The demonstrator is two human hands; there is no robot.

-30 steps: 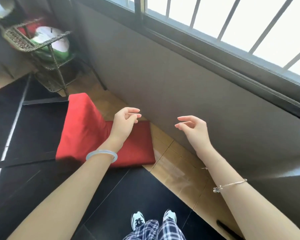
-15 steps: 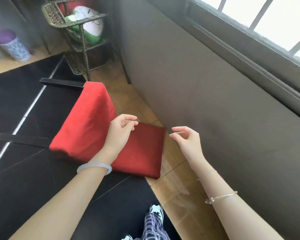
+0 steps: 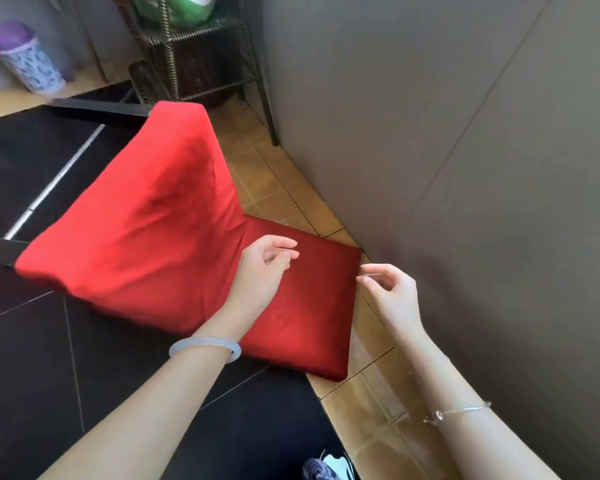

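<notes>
A red floor chair (image 3: 146,230) lies on the floor, its padded back raised at the left and its flat seat (image 3: 309,306) reaching toward the wall. My left hand (image 3: 260,271) hovers over the seat near the fold, fingers loosely curled, holding nothing. My right hand (image 3: 392,292) hangs just past the seat's right edge, fingers relaxed and empty. Neither hand touches the chair.
A grey wall (image 3: 465,168) runs close along the right. A wicker metal-framed stand (image 3: 201,60) holding a green and white object is at the back. A purple-lidded bin (image 3: 21,57) sits far left. Tan tiles (image 3: 378,403) border a black mat (image 3: 49,358). My shoe (image 3: 333,465) shows below.
The view has tilted down and closer to the chair. Both hands have lowered toward the seat and stay empty.
</notes>
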